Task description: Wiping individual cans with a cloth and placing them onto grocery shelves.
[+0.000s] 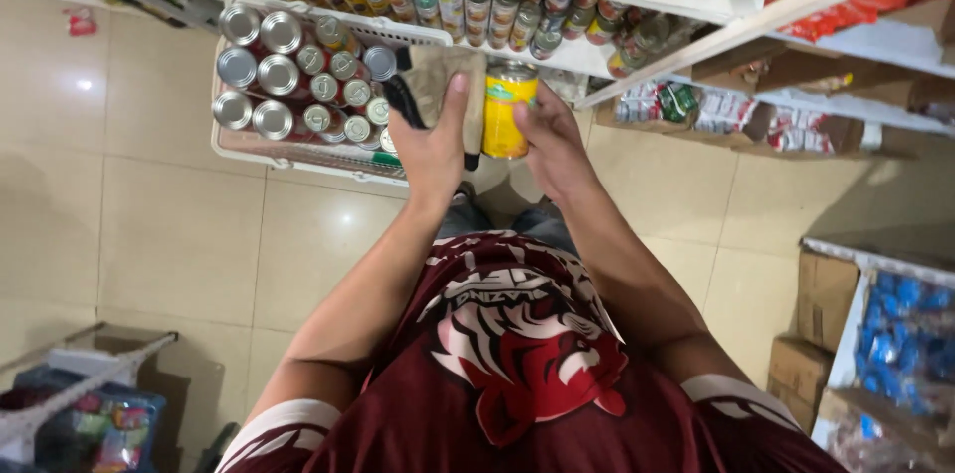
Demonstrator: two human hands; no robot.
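Yellow can (506, 110) in right hand (553, 145), silver-topped cans (298, 75) left

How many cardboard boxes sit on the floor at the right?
2 stacked cardboard boxes at the lower right: a bigger upper box and a smaller lower box beneath it. More may be hidden behind.

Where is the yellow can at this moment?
In the head view, the yellow can is upper centre, held upright in the right hand, beside the left hand with its cloth, just right of the white basket of cans.
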